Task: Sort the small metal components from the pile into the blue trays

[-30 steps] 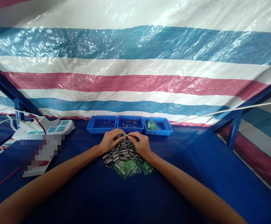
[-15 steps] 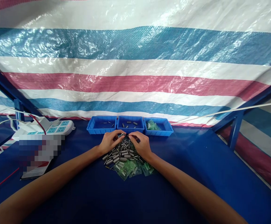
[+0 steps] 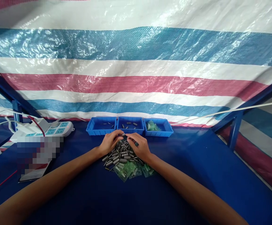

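Observation:
My left hand (image 3: 110, 142) and my right hand (image 3: 139, 145) meet over a heap of small metal parts (image 3: 116, 157): grey cylinders and thin pins. The left thumb and fingers pinch a small part too tiny to name. My right fingers are curled closed beside it; a dark bit shows at them, mostly hidden. Small clear bags with green and silvery contents (image 3: 124, 171) lie at the heap's near side. Just beyond my hands stand three blue bins: the left bin (image 3: 96, 132) with a few thin pins, the middle bin (image 3: 136, 132) with several grey cylinders, the right bin (image 3: 164, 133) with green bags.
On the blue table (image 3: 187, 175), a white power strip (image 3: 65, 128) with cables sits at the left, near a blurred flat object (image 3: 36, 161). A striped sheet (image 3: 136, 84) hangs behind. Blue frame bars (image 3: 235, 131) stand at the sides, and a pale cord (image 3: 232, 110) crosses at right.
My right fingers have shifted slightly left and curled more, closer to the left fingertips. My left hand stays nearly in place. The heap and bins look the same.

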A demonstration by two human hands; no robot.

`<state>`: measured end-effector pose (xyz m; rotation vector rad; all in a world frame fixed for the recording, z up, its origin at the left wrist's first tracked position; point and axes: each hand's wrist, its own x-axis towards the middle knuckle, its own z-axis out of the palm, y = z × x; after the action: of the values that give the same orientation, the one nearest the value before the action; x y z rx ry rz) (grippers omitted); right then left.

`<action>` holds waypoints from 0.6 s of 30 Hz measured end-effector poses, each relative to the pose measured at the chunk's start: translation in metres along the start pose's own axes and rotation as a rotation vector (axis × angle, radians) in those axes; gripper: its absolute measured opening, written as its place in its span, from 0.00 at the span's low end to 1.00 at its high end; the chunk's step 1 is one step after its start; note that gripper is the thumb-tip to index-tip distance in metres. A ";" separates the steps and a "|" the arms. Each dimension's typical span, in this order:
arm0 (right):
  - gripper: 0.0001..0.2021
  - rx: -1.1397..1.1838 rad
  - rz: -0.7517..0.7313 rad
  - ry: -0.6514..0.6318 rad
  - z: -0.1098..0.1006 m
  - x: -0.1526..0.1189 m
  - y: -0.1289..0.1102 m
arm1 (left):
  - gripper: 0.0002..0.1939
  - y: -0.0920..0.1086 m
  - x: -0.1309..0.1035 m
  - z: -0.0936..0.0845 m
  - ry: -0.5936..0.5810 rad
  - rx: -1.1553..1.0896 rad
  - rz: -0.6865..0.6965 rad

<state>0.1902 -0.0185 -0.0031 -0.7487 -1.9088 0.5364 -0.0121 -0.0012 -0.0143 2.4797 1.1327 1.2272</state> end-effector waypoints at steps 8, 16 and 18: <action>0.07 -0.016 0.019 0.005 0.000 0.002 0.000 | 0.15 -0.001 0.000 0.001 -0.047 0.050 0.073; 0.08 -0.040 0.038 -0.042 0.000 0.001 -0.001 | 0.15 -0.003 -0.001 0.001 -0.049 0.045 0.082; 0.08 -0.043 0.032 -0.049 0.001 0.001 -0.001 | 0.15 -0.003 -0.001 0.001 -0.054 0.046 0.086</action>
<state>0.1891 -0.0187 -0.0025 -0.8022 -1.9616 0.5389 -0.0133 -0.0002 -0.0169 2.6047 1.0632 1.1601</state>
